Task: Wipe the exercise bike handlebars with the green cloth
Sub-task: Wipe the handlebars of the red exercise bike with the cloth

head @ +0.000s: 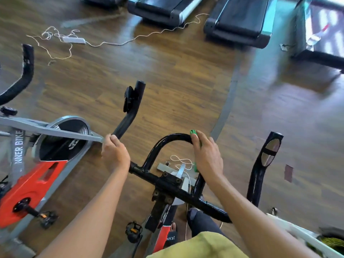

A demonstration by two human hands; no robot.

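Handlebars (167, 139): one set, glossy black, centre loop plus two outer horns.
Green cloth (193, 132): one, bright, bunched on the loop's right side, mostly hidden under the hand.
Left hand (115, 152): grasps the left horn.
Right hand (207, 155): clasps the cloth round the loop.
Neighbouring red-and-grey bike (33, 183): one, at left.

Open floor (186, 81) lies at 12 o'clock between the handlebar horns (135, 108); a red bike (35, 183) blocks 9 o'clock, treadmills (238, 21) farther ahead
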